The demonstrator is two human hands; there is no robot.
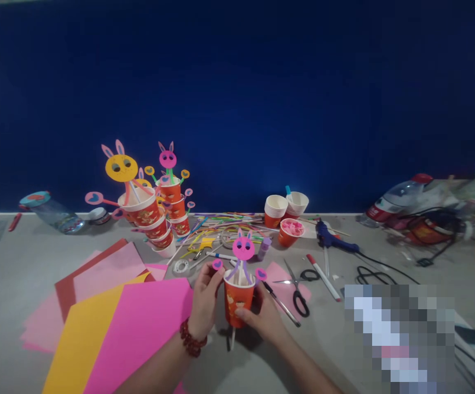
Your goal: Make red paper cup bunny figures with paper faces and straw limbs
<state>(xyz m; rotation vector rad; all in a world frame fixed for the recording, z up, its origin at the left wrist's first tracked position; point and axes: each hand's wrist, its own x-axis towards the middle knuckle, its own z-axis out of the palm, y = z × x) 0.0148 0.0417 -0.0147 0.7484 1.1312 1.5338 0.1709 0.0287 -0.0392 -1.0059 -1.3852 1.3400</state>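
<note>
Between my hands is a red paper cup (232,306) with a white rim, held above the table. A pink paper bunny head (243,248) on a stem rises from it, with purple pipe-cleaner arms ending in small pink discs. Below the cup's base a white stick (232,339) pokes out. My left hand (207,293) pinches at the upper left rim, close to the left disc; whether it grips the disc or the cup I cannot tell. My right hand (262,314) is wrapped round the cup's right side, thumb on its front.
Finished bunny cups (139,210) stand stacked at the left. Coloured paper sheets (143,323) lie front left. Pipe cleaners (221,221) are spread along the back. Scissors (299,290), a marker (323,278), a glue gun (336,241) with its cord, and cup stacks (276,210) are to the right.
</note>
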